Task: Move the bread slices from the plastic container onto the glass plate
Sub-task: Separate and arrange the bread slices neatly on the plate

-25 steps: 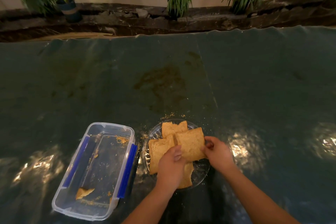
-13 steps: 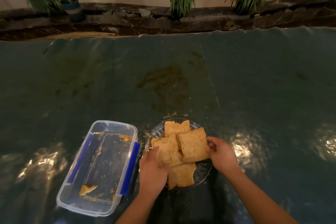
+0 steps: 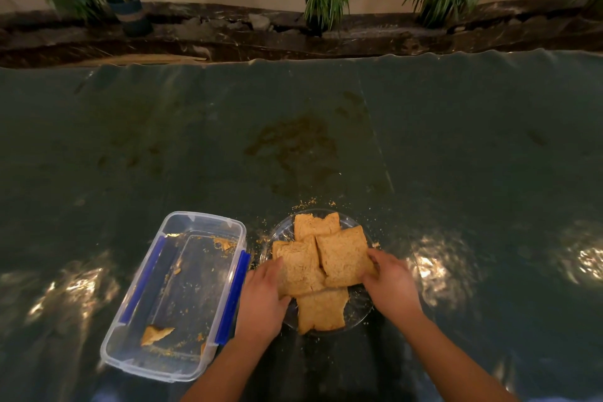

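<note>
Beside glass plate [image 3: 281, 232] — plastic container [image 3: 199, 219], bread scrap [image 3: 156, 334], crumbs [image 3: 306, 204].

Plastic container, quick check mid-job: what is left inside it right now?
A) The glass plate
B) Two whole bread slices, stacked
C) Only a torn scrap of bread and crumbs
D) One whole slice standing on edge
C: the plastic container holds just a torn bread scrap near its near end plus scattered crumbs, while the whole bread slices lie on the glass plate beside it.

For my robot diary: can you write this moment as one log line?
bread: on plate | box: scraps only | left hand, right hand: touching bread
</note>
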{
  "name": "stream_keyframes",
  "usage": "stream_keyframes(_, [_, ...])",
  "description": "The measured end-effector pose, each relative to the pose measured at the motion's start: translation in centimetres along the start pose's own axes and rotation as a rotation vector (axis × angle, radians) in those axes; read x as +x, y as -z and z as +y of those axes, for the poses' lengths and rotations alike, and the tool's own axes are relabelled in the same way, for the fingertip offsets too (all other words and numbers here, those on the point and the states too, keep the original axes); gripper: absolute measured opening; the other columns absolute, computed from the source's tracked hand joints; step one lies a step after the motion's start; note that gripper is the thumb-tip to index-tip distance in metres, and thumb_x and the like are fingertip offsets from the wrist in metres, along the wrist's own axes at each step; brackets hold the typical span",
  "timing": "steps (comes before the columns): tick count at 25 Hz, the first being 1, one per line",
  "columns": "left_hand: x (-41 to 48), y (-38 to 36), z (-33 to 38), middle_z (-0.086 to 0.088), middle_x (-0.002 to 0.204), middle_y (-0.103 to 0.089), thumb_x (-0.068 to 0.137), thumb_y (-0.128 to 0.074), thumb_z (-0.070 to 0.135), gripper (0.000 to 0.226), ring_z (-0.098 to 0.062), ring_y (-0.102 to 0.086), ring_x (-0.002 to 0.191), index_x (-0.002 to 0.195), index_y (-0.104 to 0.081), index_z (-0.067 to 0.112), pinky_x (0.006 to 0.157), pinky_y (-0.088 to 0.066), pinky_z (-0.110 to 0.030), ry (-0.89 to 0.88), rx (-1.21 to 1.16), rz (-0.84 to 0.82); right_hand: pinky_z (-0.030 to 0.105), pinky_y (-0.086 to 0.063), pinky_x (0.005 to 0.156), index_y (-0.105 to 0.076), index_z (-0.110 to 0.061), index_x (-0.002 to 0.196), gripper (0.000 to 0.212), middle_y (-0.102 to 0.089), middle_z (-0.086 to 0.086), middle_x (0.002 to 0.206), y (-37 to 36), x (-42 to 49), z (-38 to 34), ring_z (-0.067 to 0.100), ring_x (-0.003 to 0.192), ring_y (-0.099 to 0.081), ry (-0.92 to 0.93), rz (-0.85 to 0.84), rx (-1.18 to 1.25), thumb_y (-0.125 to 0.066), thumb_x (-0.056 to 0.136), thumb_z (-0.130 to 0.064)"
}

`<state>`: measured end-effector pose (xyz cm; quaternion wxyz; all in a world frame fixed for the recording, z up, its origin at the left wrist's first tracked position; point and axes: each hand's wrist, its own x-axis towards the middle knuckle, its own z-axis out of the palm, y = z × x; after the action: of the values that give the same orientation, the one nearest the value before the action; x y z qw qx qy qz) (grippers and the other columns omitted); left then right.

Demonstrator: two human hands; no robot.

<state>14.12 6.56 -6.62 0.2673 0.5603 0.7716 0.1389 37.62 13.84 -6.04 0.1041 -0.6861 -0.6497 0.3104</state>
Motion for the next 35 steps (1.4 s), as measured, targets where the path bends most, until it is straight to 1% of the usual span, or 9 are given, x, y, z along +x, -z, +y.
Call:
stream_keyframes(8, [0.0, -0.5, -0.4, 0.002, 0.148, -0.048, 0.086, -0.071, 0.022, 0.069, -0.019, -0.040, 0.137, 0.147, -0.037, 0.026, 0.114, -0.033, -0.036, -0.006, -0.007, 0.043, 0.037, -0.048, 0.098, -0.054, -0.017, 0.132, 0.053, -0.063, 0.005, 0.126, 0.0, -0.6, 0.1, 0.026, 0.117, -0.053, 0.032, 0.000, -0.015, -0.068, 0.082, -0.025])
stream_keyframes(14, [-0.2, -0.5, -0.5, 0.002, 0.147, -0.048, 0.085, -0.071, 0.023, 0.072, -0.018, -0.042, 0.135, 0.147, -0.035, 0.027, 0.111, -0.036, -0.035, 0.032, -0.059, 0.049, 0.031, -0.042, 0.097, -0.054, -0.017, 0.132, 0.053, -0.059, 0.005, 0.130, -0.3, -1.2, 0.1, 0.024, 0.120, -0.050, 0.052, 0.027, -0.040, -0.071, 0.083, -0.028])
stream_keyframes(18, [-0.2, 0.0, 0.0, 0.003, 0.139, -0.053, 0.086, -0.069, 0.026, 0.061, -0.016, -0.046, 0.128, 0.141, -0.042, 0.027, 0.107, -0.038, -0.035, 0.043, -0.141, 0.066, 0.033, -0.042, 0.098, -0.054, -0.018, 0.132, 0.054, -0.058, 0.004, 0.130, 0.0, -1.3, -0.2, 0.025, 0.121, -0.049, 0.043, 0.002, -0.048, -0.071, 0.082, -0.027])
stream_keyframes(20, [-0.9, 0.2, 0.2, 0.004, 0.137, -0.051, 0.087, -0.067, 0.026, 0.057, -0.016, -0.046, 0.127, 0.139, -0.045, 0.027, 0.105, -0.039, -0.034, 0.053, -0.169, 0.109, 0.031, -0.042, 0.095, -0.057, -0.017, 0.128, 0.050, -0.058, 0.004, 0.124, 0.4, -1.7, -0.3, 0.025, 0.118, -0.050, 0.053, 0.084, -0.004, -0.072, 0.081, -0.021])
stream_keyframes(23, [-2.9, -0.2, 0.4, 0.008, 0.121, -0.055, 0.085, -0.068, 0.020, 0.040, -0.014, -0.052, 0.116, 0.124, -0.057, 0.026, 0.092, -0.038, -0.025, 0.041, -0.200, 0.161, 0.018, -0.039, 0.076, -0.067, -0.017, 0.107, 0.030, -0.059, -0.006, 0.096, 0.5, -3.3, -0.2, 0.018, 0.094, -0.056, 0.153, 0.260, 0.081, -0.073, 0.079, -0.012])
stream_keyframes(26, [-4.7, -0.8, 0.8, 0.015, 0.107, -0.056, 0.080, -0.072, 0.029, 0.033, -0.007, -0.052, 0.107, 0.110, -0.061, 0.031, 0.089, -0.039, -0.024, -0.006, -0.181, 0.038, 0.022, -0.047, 0.068, -0.067, -0.023, 0.095, 0.018, -0.059, -0.012, 0.084, -0.5, -5.3, -0.1, 0.010, 0.081, -0.056, 0.182, 0.145, 0.090, -0.072, 0.080, -0.014])
stream_keyframes(28, [-5.1, -1.1, 0.8, 0.015, 0.111, -0.057, 0.077, -0.072, 0.038, 0.039, -0.006, -0.049, 0.108, 0.114, -0.059, 0.033, 0.093, -0.039, -0.025, -0.048, -0.130, -0.018, 0.027, -0.048, 0.073, -0.067, -0.024, 0.099, 0.020, -0.062, -0.010, 0.089, -1.5, -6.0, 0.0, 0.012, 0.086, -0.056, 0.180, 0.066, 0.067, -0.071, 0.080, -0.018])
stream_keyframes(31, [-4.9, -1.1, 0.8, 0.018, 0.113, -0.055, 0.076, -0.073, 0.044, 0.047, -0.004, -0.045, 0.111, 0.119, -0.056, 0.036, 0.097, -0.037, -0.027, -0.042, -0.056, -0.043, 0.024, -0.044, 0.079, -0.066, -0.023, 0.110, 0.029, -0.065, -0.006, 0.101, -2.6, -6.4, 0.0, 0.013, 0.096, -0.055, 0.162, 0.034, 0.048, -0.069, 0.081, -0.023])
stream_keyframes(35, [-4.5, -1.2, 1.2, 0.021, 0.096, -0.058, 0.076, -0.077, 0.035, 0.039, -0.004, -0.051, 0.102, 0.112, -0.062, 0.035, 0.086, -0.037, -0.022, -0.018, -0.090, -0.044, 0.020, -0.044, 0.081, -0.064, -0.024, 0.115, 0.033, -0.067, -0.006, 0.105, -3.0, -6.2, 0.0, 0.012, 0.100, -0.053, 0.194, 0.009, 0.006, -0.067, 0.082, -0.024])
